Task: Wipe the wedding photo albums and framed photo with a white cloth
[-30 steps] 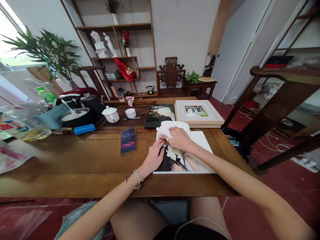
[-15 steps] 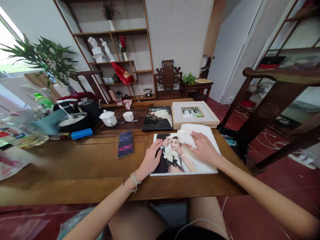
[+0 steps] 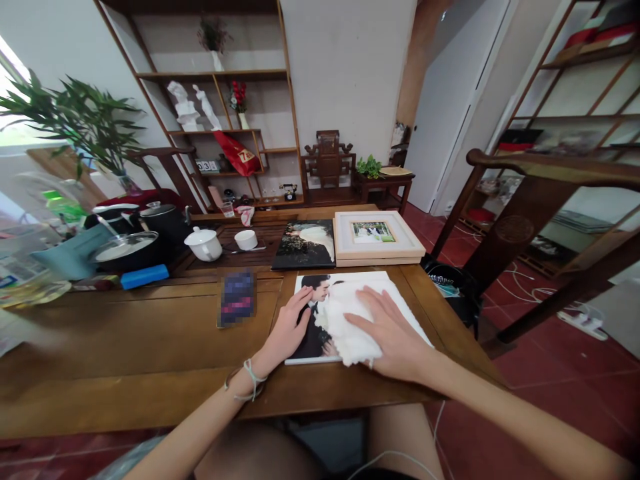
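Note:
A white-edged wedding photo panel [image 3: 311, 343] lies flat on the wooden table in front of me. My left hand [image 3: 286, 328] rests with fingers stretched out along the panel's left side. Under my right hand [image 3: 395, 337] is a white towel [image 3: 346, 323], pressed against the panel's surface with the fingers spread over it. The towel hides the right part of the picture, including one of the two faces. Just beyond lie a dark photo panel [image 3: 305, 245] and a pale wooden picture frame [image 3: 345, 237].
Left of the panel lies a small blurred dark item [image 3: 237, 299]. Further left are a blue block [image 3: 145, 276], a lidded white cup [image 3: 204, 245], a small white cup [image 3: 245, 239] and a black kettle [image 3: 163, 223]. A wooden chair [image 3: 520, 227] stands at the right.
My right hand has moved the towel toward me and to the left across the panel, covering one face and the bouquet area. My left hand stays at the panel's left side.

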`<state>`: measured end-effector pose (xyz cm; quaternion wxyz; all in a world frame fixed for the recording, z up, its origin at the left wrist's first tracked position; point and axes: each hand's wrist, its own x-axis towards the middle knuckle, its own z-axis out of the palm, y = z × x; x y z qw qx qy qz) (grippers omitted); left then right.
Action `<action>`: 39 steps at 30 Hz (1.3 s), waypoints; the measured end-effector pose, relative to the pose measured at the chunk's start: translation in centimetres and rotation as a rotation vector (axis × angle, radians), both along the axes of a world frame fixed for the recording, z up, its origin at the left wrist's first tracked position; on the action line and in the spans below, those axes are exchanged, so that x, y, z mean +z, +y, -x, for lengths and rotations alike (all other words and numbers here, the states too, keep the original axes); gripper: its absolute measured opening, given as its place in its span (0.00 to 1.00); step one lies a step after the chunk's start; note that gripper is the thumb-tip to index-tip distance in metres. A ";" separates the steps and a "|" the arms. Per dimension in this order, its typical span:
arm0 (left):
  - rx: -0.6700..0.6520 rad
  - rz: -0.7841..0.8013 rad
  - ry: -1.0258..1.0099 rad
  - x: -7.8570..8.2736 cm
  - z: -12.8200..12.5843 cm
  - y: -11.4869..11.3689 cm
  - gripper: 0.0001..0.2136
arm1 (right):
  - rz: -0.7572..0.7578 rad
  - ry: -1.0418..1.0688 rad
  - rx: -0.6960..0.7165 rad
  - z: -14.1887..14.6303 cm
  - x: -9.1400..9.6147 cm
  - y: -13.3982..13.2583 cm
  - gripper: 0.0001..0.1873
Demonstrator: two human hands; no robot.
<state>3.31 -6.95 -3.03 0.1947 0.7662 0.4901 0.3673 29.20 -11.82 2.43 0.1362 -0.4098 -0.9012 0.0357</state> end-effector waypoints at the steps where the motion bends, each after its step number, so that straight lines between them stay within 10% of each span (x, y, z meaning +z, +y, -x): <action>1: -0.002 -0.001 0.007 0.0 0.0 0.0 0.19 | -0.006 -0.013 -0.020 -0.1 0.0 1.1 0.37; 9: 0.007 -0.005 0.013 -0.1 -0.1 0.0 0.18 | -0.040 -0.133 -0.134 0.1 -0.6 6.4 0.41; 21: 0.013 0.008 -0.012 -0.2 -0.2 -0.1 0.18 | -0.014 -0.158 0.003 1.0 -0.3 -4.3 0.50; 32: -0.001 0.002 0.036 0.1 0.0 -0.1 0.19 | 0.014 -0.120 -0.217 -0.4 -0.1 5.7 0.39; 39: 0.000 0.010 0.013 -0.2 0.0 0.0 0.19 | -0.026 -0.169 -0.222 -0.1 -0.7 5.6 0.39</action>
